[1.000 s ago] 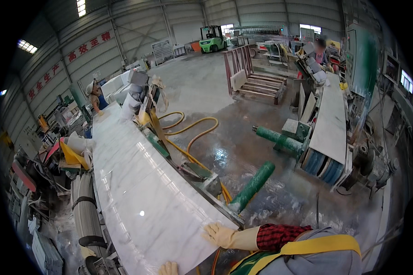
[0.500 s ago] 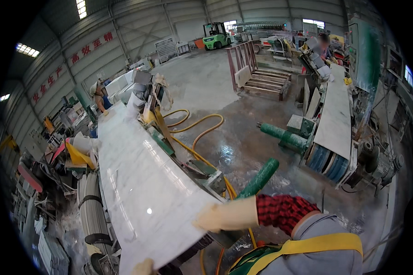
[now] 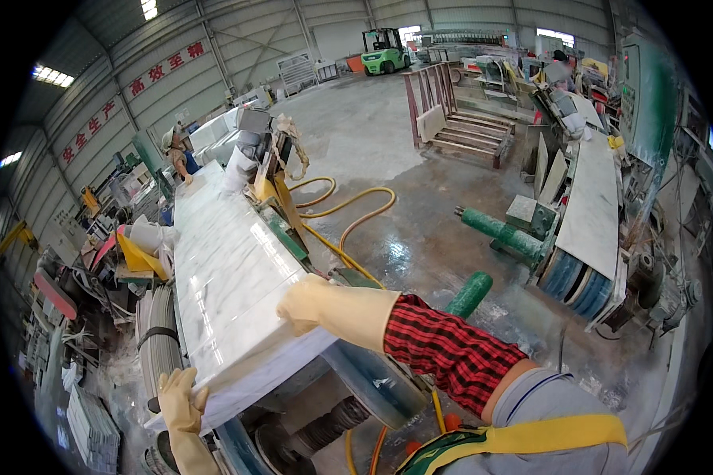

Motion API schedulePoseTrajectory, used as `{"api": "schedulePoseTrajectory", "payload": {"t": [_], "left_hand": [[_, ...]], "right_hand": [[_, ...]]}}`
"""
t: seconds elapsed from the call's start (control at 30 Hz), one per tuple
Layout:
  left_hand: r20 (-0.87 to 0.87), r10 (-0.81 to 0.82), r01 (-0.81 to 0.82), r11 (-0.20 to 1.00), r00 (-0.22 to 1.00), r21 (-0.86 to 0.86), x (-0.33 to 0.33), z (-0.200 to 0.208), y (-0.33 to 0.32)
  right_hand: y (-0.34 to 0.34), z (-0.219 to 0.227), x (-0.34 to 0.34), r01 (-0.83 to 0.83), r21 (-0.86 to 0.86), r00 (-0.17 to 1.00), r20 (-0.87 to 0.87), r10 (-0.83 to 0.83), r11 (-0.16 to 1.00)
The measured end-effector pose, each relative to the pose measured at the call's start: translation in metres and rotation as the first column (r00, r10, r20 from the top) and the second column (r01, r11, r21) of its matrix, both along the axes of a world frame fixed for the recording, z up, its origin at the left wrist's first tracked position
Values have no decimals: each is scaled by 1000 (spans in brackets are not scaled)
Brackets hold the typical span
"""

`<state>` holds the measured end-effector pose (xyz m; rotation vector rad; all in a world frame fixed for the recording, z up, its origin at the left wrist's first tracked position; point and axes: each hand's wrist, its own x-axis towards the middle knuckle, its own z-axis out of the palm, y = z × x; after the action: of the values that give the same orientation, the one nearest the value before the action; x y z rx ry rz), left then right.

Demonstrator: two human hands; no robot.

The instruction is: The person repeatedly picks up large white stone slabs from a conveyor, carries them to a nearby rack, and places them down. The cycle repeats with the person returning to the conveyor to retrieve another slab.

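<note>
A long, polished white marble slab (image 3: 230, 277) with grey veins lies on the machine in front of me, running away to the far left. My right hand (image 3: 303, 305), in a cream rubber glove, grips its near right corner with the fingers bent over the edge. At the near left corner is my left hand (image 3: 182, 400), gloved the same way, with fingers raised and apart beside the edge. Whether its palm presses on the stone is unclear. A pale band (image 3: 257, 376) shows below the slab's near edge. Beneath it are blue drums (image 3: 376, 384) and a dark ribbed shaft (image 3: 333, 423).
A co-worker (image 3: 178, 150) stands at the slab's far end. To the right, a second line carries another white slab (image 3: 590, 206). Green cylinders (image 3: 469, 294) jut over the wet floor, where a yellow hose (image 3: 364, 214) loops. A forklift (image 3: 385, 51) stands far back.
The slab's near end has shifted away from me, uncovering the drums and shaft. My left hand has come up and left into fuller view. My right hand has moved forward and left.
</note>
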<state>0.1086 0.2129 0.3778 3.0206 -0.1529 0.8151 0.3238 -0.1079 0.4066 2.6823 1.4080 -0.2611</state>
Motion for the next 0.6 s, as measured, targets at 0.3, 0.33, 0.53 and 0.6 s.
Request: {"api": "schedulePoseTrajectory", "payload": {"t": [0.3,0.33,0.53,0.6], "left_hand": [[-216,312,-376,825,925,-422,48,-30,57],[-222,325,-390,829,919,-402,49,-28,56],[-191,353,-399,850,916,-345,52,-21,51],[-179,351,-394,843,919,-367,52,-19,45]], "right_hand": [[20,-7,45,-1,101,999,-50,6,995],[23,-11,49,-5,102,998,-57,11,995],[24,0,51,-9,93,997,-78,16,996],[24,2,49,2,86,997,-78,4,996]]}}
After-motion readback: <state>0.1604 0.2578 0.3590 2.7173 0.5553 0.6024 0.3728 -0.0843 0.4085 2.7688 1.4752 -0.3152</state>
